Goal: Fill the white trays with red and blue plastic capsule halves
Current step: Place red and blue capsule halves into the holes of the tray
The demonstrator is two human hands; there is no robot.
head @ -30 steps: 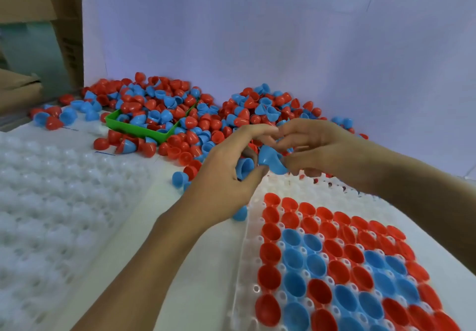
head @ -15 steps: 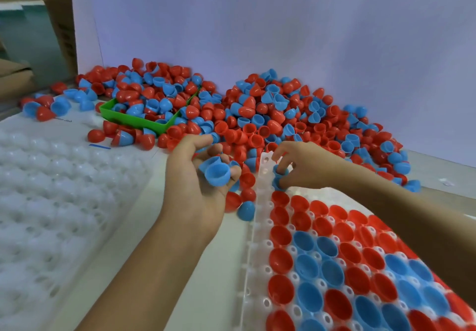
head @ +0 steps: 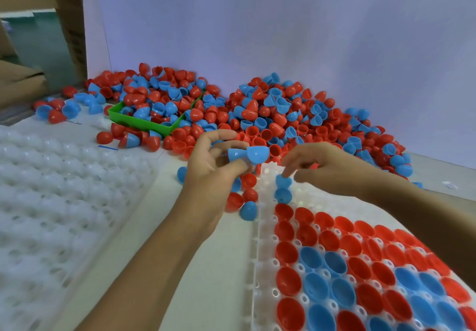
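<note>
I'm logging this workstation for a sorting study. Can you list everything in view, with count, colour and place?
Loose capsule halves: too many to count, red and blue, heaped along the back wall.
Green bin: one, half buried in the heap, back left.
Filled tray: one, white, lower right, most pockets holding red or blue halves.
Empty tray: one, white, left.
Cardboard: brown, far left.
Backdrop: white, behind the heap.
Left hand: holds blue halves.
Right hand: fingertips on a blue half at the tray's far edge.
</note>
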